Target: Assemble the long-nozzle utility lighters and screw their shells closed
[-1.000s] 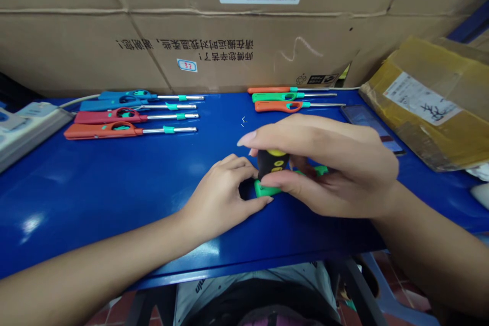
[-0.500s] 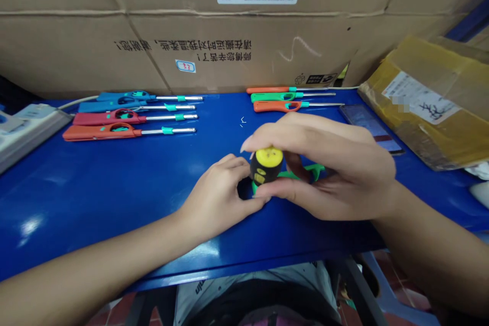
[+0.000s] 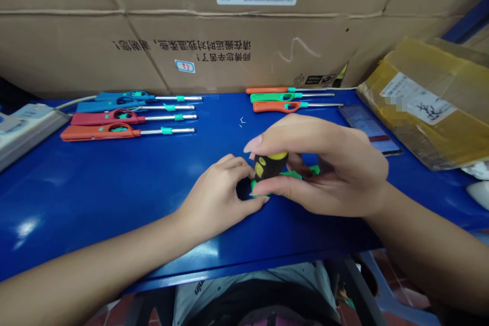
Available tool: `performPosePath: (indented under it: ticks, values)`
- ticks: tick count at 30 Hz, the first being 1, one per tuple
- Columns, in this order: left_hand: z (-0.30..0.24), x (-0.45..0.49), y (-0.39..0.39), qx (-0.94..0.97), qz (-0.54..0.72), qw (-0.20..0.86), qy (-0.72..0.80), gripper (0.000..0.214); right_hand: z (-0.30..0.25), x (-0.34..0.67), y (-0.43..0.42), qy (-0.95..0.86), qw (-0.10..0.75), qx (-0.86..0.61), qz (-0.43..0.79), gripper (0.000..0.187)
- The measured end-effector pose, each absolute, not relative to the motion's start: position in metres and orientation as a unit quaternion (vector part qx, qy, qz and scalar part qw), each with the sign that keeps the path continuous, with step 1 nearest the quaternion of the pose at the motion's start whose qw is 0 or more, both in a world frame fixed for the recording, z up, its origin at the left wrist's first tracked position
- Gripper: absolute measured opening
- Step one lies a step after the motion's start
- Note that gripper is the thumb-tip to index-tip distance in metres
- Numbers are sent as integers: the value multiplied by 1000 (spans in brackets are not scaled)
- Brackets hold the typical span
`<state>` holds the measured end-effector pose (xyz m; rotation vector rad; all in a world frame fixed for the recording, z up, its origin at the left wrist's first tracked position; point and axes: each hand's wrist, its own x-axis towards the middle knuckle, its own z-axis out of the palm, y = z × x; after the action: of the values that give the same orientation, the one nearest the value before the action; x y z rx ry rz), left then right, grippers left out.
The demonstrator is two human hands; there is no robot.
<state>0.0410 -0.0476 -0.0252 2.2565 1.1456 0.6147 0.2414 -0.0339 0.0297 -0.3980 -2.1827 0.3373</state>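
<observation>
My right hand (image 3: 328, 168) is closed round a stubby screwdriver (image 3: 269, 164) with a black and yellow handle, standing upright over a green lighter (image 3: 296, 174) that lies on the blue table (image 3: 114, 183). Most of the green lighter is hidden under my fingers. My left hand (image 3: 221, 196) pinches the lighter's near end, fingers curled, thumb against the table.
Several long lighters (image 3: 126, 117) in blue, red and orange lie in a row at the back left, three more lighters (image 3: 284, 98) at the back middle. A phone (image 3: 369, 127) and a taped parcel (image 3: 428, 102) sit at the right, a power strip (image 3: 23, 127) at the left, cardboard boxes (image 3: 191, 25) behind.
The screwdriver handle has turned and tilted between my right fingers; its yellow cap faced up half a second ago and now faces away. Both hands stay in place.
</observation>
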Motion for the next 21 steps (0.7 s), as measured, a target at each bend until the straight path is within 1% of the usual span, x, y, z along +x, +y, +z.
performPosePath:
  ticks: [6,9,11,14,18,21]
  values:
    - [-27,41,-47,834,233,267,422,18,28,238,-33,-867,453,-155,136,36]
    - [-26,41,-47,833,232,266,426,17,27,238,-34,-868,452,-162,129,34]
    - [-26,41,-47,831,228,270,430,18,27,239,-36,-870,441,-174,137,32]
    - [-27,40,-47,833,222,268,429,20,27,242,-37,-870,422,-191,167,37]
    - [-29,38,-48,842,229,240,426,19,25,243,-37,-864,438,-208,132,36]
    - [-31,38,-49,847,233,226,422,19,22,242,-38,-862,434,-231,126,37]
